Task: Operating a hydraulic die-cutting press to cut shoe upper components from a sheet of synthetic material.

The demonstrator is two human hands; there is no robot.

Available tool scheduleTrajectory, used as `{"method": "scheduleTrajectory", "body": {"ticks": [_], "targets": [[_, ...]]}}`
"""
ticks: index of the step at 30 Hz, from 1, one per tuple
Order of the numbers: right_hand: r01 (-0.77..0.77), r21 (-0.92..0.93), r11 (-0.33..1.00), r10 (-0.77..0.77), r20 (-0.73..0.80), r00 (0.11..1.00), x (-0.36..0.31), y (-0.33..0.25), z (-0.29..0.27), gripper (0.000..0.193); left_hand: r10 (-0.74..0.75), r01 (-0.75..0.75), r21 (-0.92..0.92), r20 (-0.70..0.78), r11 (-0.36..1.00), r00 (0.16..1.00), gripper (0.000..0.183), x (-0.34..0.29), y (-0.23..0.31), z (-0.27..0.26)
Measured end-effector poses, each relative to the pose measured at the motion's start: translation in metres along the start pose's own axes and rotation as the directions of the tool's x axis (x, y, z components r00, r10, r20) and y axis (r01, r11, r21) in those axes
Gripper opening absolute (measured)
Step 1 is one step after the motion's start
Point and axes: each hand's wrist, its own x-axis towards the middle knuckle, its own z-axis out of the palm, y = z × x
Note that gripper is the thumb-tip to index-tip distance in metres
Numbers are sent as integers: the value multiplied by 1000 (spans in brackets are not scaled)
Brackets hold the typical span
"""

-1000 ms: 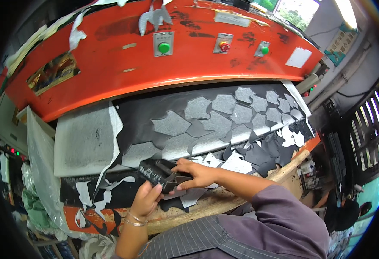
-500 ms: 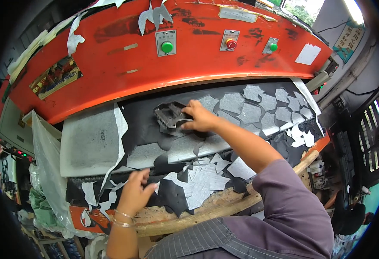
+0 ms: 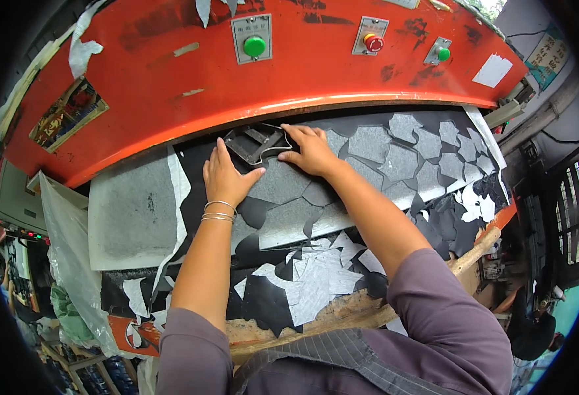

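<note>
A dark steel cutting die (image 3: 255, 146) with cross bars and a thin bent blade edge lies on the black sheet (image 3: 198, 153), close under the red machine's front. My right hand (image 3: 310, 151) grips its right side, thumb below and fingers over the upper edge. At the die's left corner, my left hand (image 3: 227, 176) holds its edge between fingertips and thumb. The fingertips of my left hand are partly hidden against the die. Grey cut-out shapes (image 3: 368, 143) show in the sheet to the right and below the die.
The red machine beam (image 3: 171, 85) spans the far side, with a green button (image 3: 254, 46), a red button (image 3: 373, 43) and another green button (image 3: 442, 54). Black and pale scraps (image 3: 319, 280) pile along the near edge. A worn grey-white board (image 3: 135, 214) lies at left.
My right hand has moved the die farther away, toward the machine beam. My left hand has come up from the near edge to the die's left corner. The view has shifted slightly.
</note>
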Motion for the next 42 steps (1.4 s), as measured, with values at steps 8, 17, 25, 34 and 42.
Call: {"method": "scheduleTrajectory", "body": {"ticks": [8, 17, 25, 34, 42], "targets": [[58, 48, 997, -60, 48, 997, 3, 8, 2, 71, -36, 31, -54, -79, 998, 996, 106, -6, 2, 1], [-180, -5, 984, 178, 168, 969, -17, -17, -30, 76, -114, 110, -50, -82, 993, 990, 103, -24, -1, -12], [221, 433, 874, 340, -870, 357, -57, 62, -231, 43, 223, -454, -302, -570, 838, 791, 14, -26, 109, -108], [76, 427, 901, 364, -840, 401, -94, 86, -283, 80, 487, -518, -56, -270, 853, 831, 21, -73, 141, -142], [87, 598, 797, 328, -549, 769, -218, 7, -214, 43, 87, 11, -265, 353, 964, 932, 18, -312, 45, -137]]}}
